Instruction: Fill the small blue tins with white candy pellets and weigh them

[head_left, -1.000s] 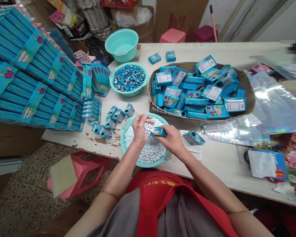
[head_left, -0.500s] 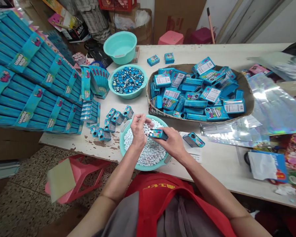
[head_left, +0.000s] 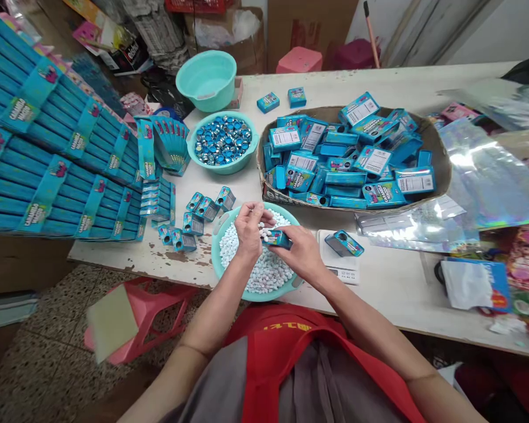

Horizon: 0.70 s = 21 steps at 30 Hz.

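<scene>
Over the turquoise basin point(head_left: 216, 247) of small white candies point(head_left: 264, 275), both my hands work close together. My right hand point(head_left: 306, 251) grips a blue candy tin point(head_left: 277, 238), printed with colourful lettering and held tilted toward the left. Curled fingers of my left hand point(head_left: 249, 230) hold a few white candies at the tin's left end. How many candies lie inside the tin is hidden. To the right, another blue tin point(head_left: 344, 242) with a round hole on top rests on a white scale point(head_left: 348, 276).
Several open tins point(head_left: 194, 223) stand left of the basin. Behind them a turquoise bowl point(head_left: 189, 147) holds blue and silver caps. A cut-down carton point(head_left: 357, 207) is heaped with blue tins. Stacked blue display boxes point(head_left: 70, 158) rise at left; shiny plastic sheets point(head_left: 480, 170) lie at right.
The view has shifted slightly, so the table items sit a little higher and further left. My hands stay together over the basin, with the tin still in my right hand.
</scene>
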### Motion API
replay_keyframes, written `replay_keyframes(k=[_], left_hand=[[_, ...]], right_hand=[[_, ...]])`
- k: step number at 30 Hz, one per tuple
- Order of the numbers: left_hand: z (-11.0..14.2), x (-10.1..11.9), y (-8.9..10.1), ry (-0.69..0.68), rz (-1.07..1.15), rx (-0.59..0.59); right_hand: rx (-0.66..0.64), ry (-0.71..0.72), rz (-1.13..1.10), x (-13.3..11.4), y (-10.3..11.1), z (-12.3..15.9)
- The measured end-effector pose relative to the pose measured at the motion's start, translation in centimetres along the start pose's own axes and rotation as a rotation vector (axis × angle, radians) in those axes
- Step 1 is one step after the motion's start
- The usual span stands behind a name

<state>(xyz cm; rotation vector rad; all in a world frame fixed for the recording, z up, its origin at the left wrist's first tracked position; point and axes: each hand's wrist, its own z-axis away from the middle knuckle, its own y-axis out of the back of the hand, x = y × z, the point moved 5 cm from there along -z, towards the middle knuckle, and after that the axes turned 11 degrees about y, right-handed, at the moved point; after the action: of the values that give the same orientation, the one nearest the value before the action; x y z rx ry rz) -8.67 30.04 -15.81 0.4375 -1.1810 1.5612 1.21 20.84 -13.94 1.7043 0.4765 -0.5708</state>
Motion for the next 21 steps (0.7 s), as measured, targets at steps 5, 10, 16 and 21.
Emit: replay_keyframes(k=[5, 10, 16, 21], left_hand=[[0.7, 0.4, -0.7, 0.034, -0.021, -0.039], [0.1, 0.5, 0.2, 0.023, -0.047, -0.086], [-4.2, -3.2, 5.2, -0.079, -0.841, -0.061], [-5.1, -7.2, 4.8, -0.303, -1.397, -0.061]], right_hand=[[0.046, -0.007, -0.034, 0.2, 0.0, 0.2], [0.048, -0.013, -0.096, 0.6, 0.2, 0.7], [0.212, 0.03, -0.231, 1.0, 1.9, 2.5], [0.21, -0.003, -0.221, 1.4, 2.1, 3.2]])
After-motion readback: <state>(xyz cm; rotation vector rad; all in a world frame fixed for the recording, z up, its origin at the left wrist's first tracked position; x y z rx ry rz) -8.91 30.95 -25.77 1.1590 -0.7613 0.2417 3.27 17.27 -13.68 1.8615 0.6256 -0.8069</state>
